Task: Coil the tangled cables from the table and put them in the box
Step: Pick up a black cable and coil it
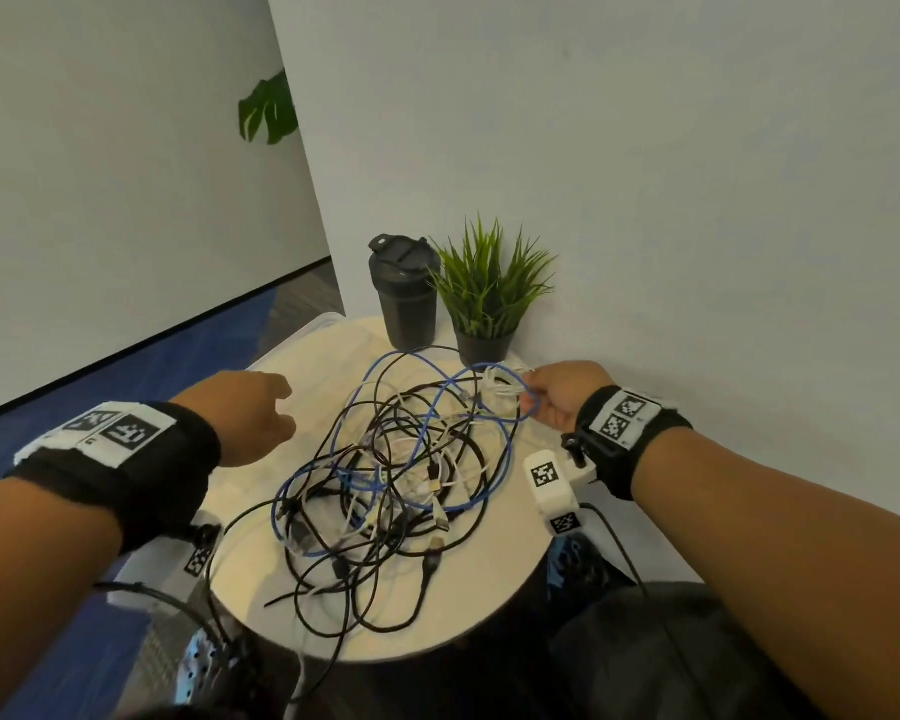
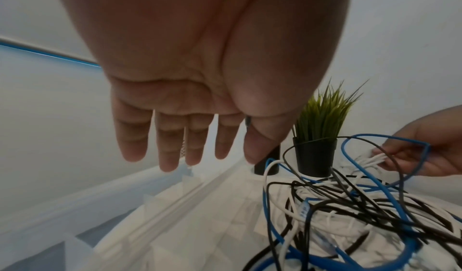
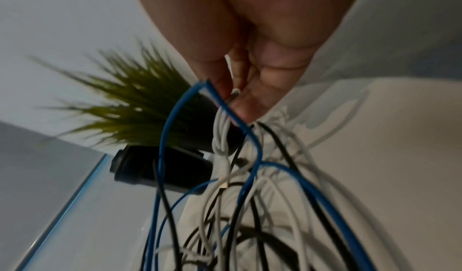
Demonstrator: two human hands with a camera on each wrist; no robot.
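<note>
Barely started, by my reading: the tangled cables (image 1: 396, 480) still lie in one heap on the round table (image 1: 261, 579), nothing coiled. My right hand (image 1: 562, 394) pinches a white cable (image 3: 221, 137) with a blue cable (image 1: 528, 405) looped at its fingers (image 3: 250, 105), at the heap's far edge beside the potted plant (image 1: 489, 298). My left hand (image 1: 245, 413) hovers empty, fingers (image 2: 170, 141) straight and spread. Only the left wrist view shows what I take for the box (image 2: 75, 216), a translucent bin just beyond the table; the head view barely catches its rim.

head view downward, wrist views close, shared plant (image 1: 489, 288)
</note>
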